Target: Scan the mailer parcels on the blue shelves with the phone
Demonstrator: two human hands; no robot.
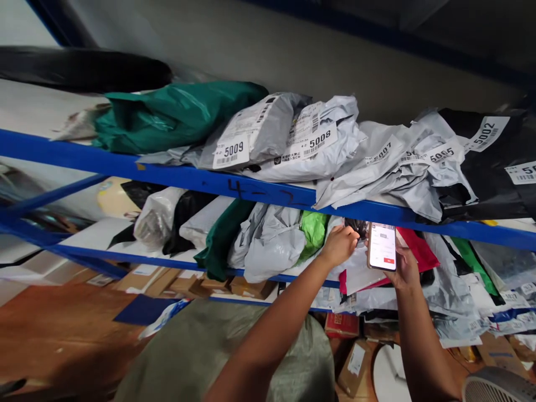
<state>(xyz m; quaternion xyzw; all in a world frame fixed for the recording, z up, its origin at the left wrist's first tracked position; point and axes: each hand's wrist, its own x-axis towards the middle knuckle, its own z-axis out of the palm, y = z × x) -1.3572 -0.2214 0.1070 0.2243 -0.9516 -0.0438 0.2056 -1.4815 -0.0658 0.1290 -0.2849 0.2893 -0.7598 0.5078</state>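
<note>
My right hand [407, 269] is wrapped round a smartphone [382, 248], its lit screen facing me with a red button near the bottom. To the left of the phone, my left hand [341, 245] reaches to the middle shelf with its fingers curled closed. A small black item [357, 226] lies just past these fingertips; whether they grip anything is hidden. Below my left hand lies a white and pink mailer bag [355, 276]. A bright green bag [313, 231] is just left of it, and a red bag [419, 248] shows behind the phone.
Blue shelving [268, 192] crosses the view. On its upper level lie a teal parcel [176, 114] and grey and white mailers, one labelled 5009 [230, 151]. A large olive sack [184, 340] stands below, near cardboard boxes [354, 365]. A fan [498, 385] is at bottom right.
</note>
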